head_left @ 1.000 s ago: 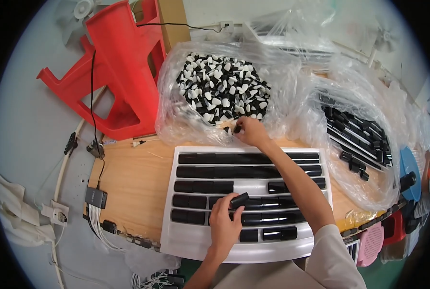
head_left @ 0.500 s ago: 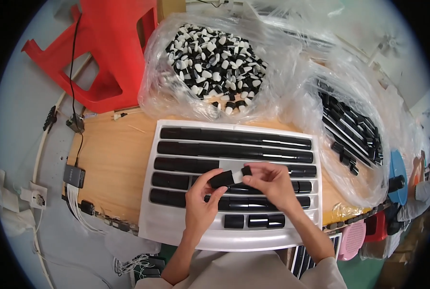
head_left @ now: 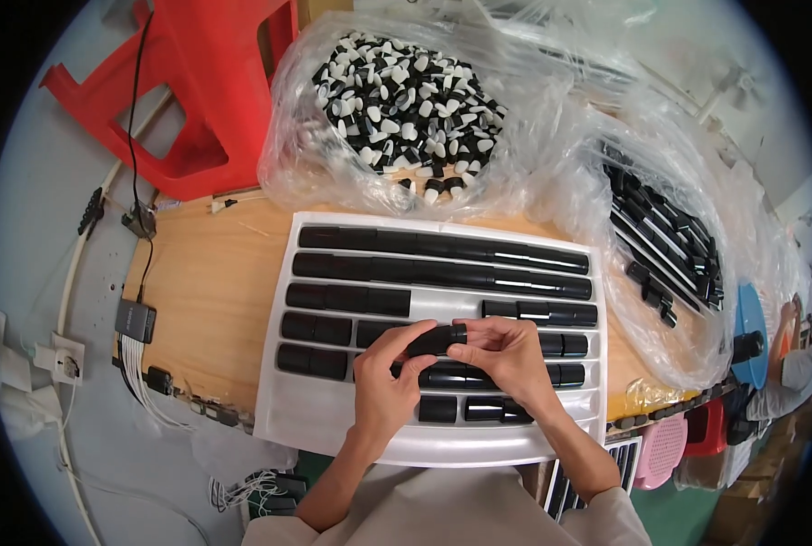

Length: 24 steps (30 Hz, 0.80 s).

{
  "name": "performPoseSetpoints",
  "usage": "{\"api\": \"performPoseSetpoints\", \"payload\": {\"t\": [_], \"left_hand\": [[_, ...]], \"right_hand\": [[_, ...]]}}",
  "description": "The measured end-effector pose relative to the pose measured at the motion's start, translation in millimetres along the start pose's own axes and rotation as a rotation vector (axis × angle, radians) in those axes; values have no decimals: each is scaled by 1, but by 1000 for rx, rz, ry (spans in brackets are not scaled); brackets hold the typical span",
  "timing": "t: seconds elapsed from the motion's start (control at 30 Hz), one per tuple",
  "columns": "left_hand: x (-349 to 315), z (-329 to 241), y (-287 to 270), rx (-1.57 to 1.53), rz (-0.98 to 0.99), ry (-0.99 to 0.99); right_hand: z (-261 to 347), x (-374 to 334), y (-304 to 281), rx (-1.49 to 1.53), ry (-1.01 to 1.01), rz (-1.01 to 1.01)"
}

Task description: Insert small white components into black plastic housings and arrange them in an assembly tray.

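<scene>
Over the middle of a white tray, my left hand grips a short black cylinder between thumb and fingers. A small black end piece sits against the cylinder's right end, pinched by the fingertips of my right hand. The two parts touch in one line; any white tip between them is hidden. Rows of black cylinders lie end to end in the tray's grooves beneath my hands. The third row has a gap in its middle, and the front row holds only a few cylinders.
Behind the tray, a clear plastic bag holds many black pieces with white tips. Another bag at the right holds black cylinders. A red plastic stool stands back left. A cable hub sits at the table's left edge.
The end piece's white tip showed between my hands before; now it is out of sight, with the end piece against the cylinder. My hands have come closer together.
</scene>
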<state>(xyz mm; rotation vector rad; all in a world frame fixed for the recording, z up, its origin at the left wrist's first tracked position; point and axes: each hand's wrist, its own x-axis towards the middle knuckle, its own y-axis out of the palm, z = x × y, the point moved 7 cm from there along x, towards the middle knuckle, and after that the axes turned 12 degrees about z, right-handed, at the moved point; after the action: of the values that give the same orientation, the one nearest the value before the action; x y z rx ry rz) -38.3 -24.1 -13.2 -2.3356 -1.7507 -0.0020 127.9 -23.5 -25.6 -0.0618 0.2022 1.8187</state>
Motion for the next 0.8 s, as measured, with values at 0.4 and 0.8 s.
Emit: {"api": "performPoseSetpoints", "payload": {"t": [0.4,0.8], "left_hand": [[1,-13,11,6,72,9],[-1,-34,30,168,96,154]], "right_hand": [[-3,22,4,390,53,125],[-17,17,26,605,80,158]]}}
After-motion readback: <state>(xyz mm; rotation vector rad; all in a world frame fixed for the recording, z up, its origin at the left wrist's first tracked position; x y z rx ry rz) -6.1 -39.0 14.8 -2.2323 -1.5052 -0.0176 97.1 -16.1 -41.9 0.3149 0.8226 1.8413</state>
